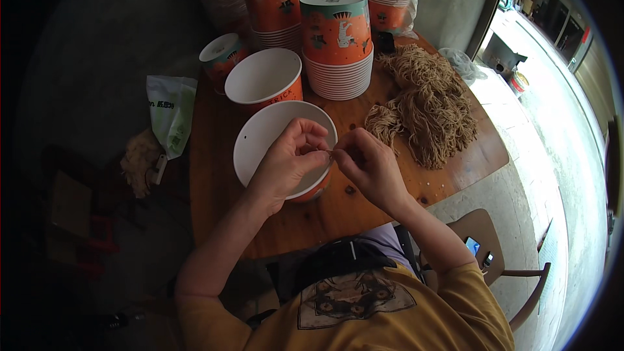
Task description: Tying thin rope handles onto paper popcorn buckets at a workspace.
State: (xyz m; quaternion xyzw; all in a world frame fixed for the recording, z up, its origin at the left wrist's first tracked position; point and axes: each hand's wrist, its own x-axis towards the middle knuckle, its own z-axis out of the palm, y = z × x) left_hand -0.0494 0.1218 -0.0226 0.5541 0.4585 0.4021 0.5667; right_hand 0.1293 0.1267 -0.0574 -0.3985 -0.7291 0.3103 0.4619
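Note:
A round white-lined paper bucket [250, 149], orange outside, stands on the wooden table in front of me. A small dark hole shows in its inner wall at the left. My left hand [290, 159] is over the bucket's opening, its fingers curled and thumb tip at the right rim. My right hand [372, 164] pinches just outside that same rim, fingertips meeting those of the left. Whatever lies between the fingertips is too small to make out. Right of my hands lies a heap of tan cords [435, 107], loosely tangled.
Behind the bucket sit another open bucket [265, 77], a smaller upturned one [221, 47] and tall upturned stacks [338, 42]. Plastic-wrapped stacks [390, 0] line the wall. A green-white bag [172, 114] hangs by the table's left edge; a chair [478, 237] holding a phone stands right.

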